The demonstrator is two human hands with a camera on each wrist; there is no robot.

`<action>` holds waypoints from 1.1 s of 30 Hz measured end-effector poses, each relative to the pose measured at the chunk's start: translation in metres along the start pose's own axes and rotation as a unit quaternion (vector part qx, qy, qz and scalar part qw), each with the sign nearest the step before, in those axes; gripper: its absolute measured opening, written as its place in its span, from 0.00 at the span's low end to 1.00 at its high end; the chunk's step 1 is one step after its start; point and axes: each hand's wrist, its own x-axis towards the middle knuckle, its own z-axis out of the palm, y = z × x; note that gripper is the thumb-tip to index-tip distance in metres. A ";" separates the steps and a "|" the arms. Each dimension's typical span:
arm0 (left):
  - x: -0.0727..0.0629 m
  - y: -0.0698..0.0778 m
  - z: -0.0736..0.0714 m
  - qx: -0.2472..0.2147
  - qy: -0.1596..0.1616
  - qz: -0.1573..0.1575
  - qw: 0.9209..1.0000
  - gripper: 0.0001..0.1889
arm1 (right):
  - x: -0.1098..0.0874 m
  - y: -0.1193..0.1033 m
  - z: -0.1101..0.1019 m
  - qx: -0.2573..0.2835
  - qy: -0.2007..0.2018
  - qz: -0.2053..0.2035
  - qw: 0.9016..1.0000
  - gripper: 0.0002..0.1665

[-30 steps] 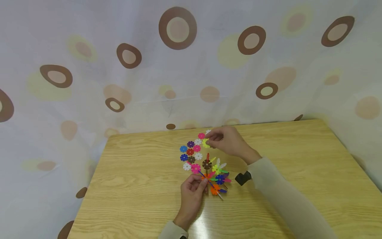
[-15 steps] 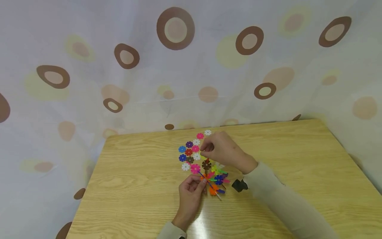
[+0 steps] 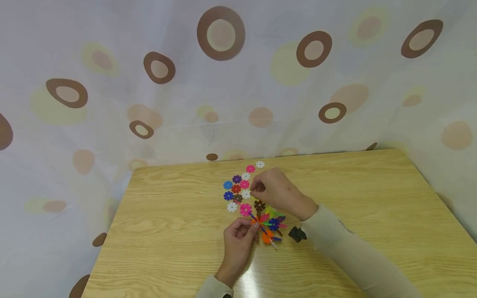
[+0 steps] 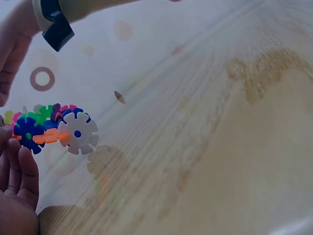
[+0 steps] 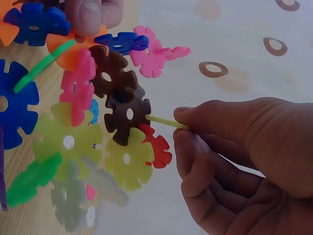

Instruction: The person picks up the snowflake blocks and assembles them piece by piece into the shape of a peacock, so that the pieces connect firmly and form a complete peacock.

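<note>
My left hand [image 3: 237,245] grips an assembly of interlocked snowflake discs by an orange disc [image 5: 63,51]. The assembly spreads to the right of that hand, in blue, pink, brown, yellow, green and white. Between thumb and fingertips, my right hand [image 5: 234,156] pinches a yellow snowflake disc [image 5: 165,121], seen edge-on. Its far edge meets the rim of a brown disc [image 5: 116,122] in the assembly; how deep it sits in a slot cannot be told. In the left wrist view, a white disc [image 4: 87,142] stands at the assembly's near end.
Several loose snowflake discs lie flat behind the hands, among them a purple disc [image 3: 237,179], a light blue disc [image 3: 228,185] and a white disc [image 3: 260,164]. The wooden table [image 3: 167,231] ends at a patterned cloth [image 3: 179,99] at the back.
My right hand has picked up the loose yellow disc from the back and brought it down toward me, to the assembly's brown disc. My left hand has kept its place.
</note>
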 end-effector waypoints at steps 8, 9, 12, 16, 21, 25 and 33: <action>-0.001 0.000 0.002 -0.007 0.009 0.016 1.000 0.11 | 0.001 -0.006 0.006 -0.026 -0.022 0.014 0.999 0.06; -0.001 0.000 0.002 -0.006 0.011 0.017 1.000 0.11 | 0.001 -0.006 0.006 -0.029 -0.023 0.015 0.999 0.07; -0.001 0.000 0.002 -0.003 0.018 0.018 1.000 0.10 | 0.001 -0.009 0.006 -0.032 -0.024 0.012 0.999 0.07; 0.000 -0.001 0.001 0.001 0.027 0.021 0.999 0.08 | 0.000 -0.011 0.005 -0.041 -0.023 0.009 0.999 0.08; -0.001 0.000 0.002 -0.002 0.032 0.024 0.999 0.08 | 0.001 -0.012 0.007 -0.055 -0.026 0.010 0.998 0.10; -0.001 0.000 0.003 -0.004 0.033 0.029 0.999 0.09 | 0.002 -0.012 0.008 -0.065 -0.022 0.010 0.998 0.11; -0.001 -0.002 0.003 0.004 0.038 0.024 0.999 0.10 | 0.004 -0.009 0.011 -0.067 -0.016 0.009 0.998 0.11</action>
